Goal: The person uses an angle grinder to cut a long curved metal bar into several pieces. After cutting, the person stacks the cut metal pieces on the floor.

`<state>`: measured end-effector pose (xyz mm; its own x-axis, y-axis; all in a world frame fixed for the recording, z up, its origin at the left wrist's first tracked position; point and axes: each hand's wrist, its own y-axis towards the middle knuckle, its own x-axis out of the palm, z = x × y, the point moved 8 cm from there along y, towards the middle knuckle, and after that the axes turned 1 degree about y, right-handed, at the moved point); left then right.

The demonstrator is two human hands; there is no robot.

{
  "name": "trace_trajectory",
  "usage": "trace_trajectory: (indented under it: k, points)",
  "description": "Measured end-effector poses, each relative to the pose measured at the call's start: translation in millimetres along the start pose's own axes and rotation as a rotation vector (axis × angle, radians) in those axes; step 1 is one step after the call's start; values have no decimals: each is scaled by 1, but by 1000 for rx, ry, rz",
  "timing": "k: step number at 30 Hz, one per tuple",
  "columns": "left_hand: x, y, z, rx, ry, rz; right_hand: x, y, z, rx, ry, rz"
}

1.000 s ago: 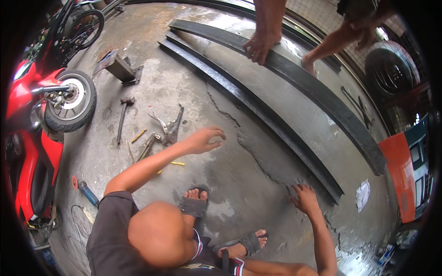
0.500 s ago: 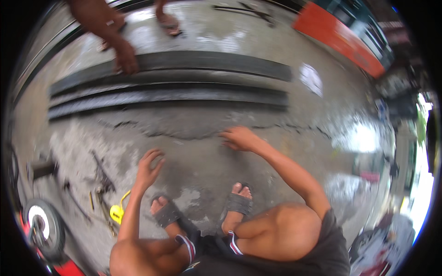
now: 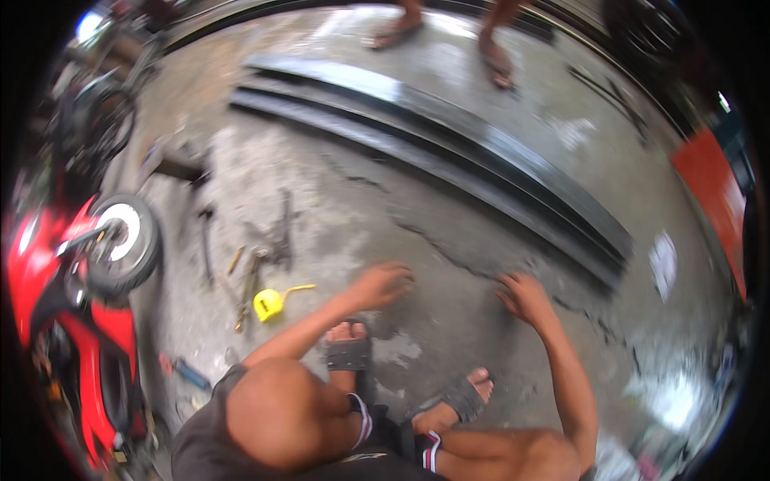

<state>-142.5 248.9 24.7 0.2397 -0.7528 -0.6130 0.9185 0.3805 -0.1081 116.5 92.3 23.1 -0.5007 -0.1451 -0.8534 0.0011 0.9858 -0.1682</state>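
Observation:
Two long dark metal beams lie side by side on the concrete floor, the far beam (image 3: 449, 112) and the near beam (image 3: 401, 152). My left hand (image 3: 385, 286) hovers over the floor with its fingers loosely apart, somewhat blurred, and holds nothing. Close to the near beam's right part, my right hand (image 3: 521, 295) is held out, fingers apart and bent, likewise holding nothing. Neither hand touches a beam. To the left of my left hand sits a yellow tape measure (image 3: 268, 305) with a short length of its tape out.
A red motorcycle (image 3: 96, 345) with a black tyre (image 3: 128, 244) stands at the left. Several metal tools lie near it, with a blue-handled tool (image 3: 191, 373) below. Another person's feet (image 3: 496, 60) stand beyond the beams. An orange panel (image 3: 714, 200) and white paper (image 3: 663, 264) are at right.
My view has swung left, so the beams appear slanted and the motorcycle shows more. The other person's hand has left the far beam. Both my hands remain without anything held.

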Motion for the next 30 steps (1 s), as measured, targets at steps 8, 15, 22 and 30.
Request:
trace_trajectory:
  k: [8, 15, 22, 30]
  points:
    - [5, -23, -5, 2, -34, 3, 11, 15, -20, -19, -37, -58]
    - [3, -11, 5, 26, -19, -3, 13, 13, -6, -14, 1, -84]
    - [9, -9, 19, -40, -21, -18, 22, 5, 4, -35, -17, -78]
    - [12, -17, 13, -67, 45, -54, 3, -11, 37, 150, -47, 40]
